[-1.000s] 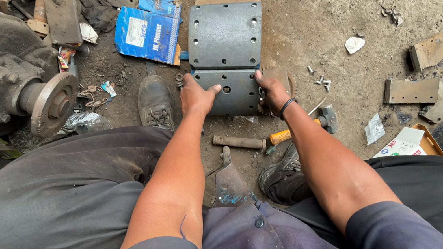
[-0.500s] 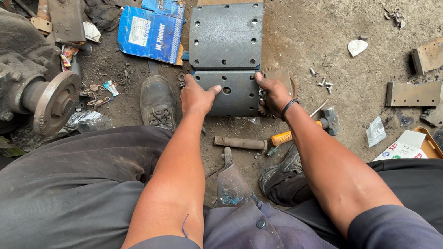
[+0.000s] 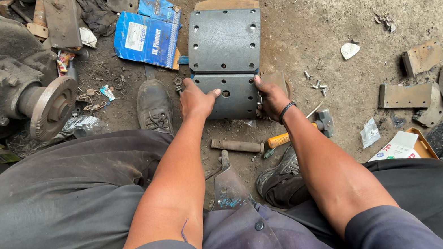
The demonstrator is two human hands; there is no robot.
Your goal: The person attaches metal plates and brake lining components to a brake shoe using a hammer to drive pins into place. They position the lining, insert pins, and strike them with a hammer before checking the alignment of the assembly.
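Gripping a grey brake lining (image 3: 226, 55) on gritty dirt floor (image 3: 331, 7): left hand (image 3: 195, 99), right hand (image 3: 272, 96).

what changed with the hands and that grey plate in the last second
Very little. Both hands keep their hold on the near edge of the grey drilled plate: the left hand at its left corner, the right hand at its right corner, which it seems to have gripped slightly closer. The plate has not visibly shifted. The hammer, the blue box and the boot lie as before.

Grey curved brake lining plates (image 3: 227, 61), riveted holes, lying flat on dirt floor, end-to-end.
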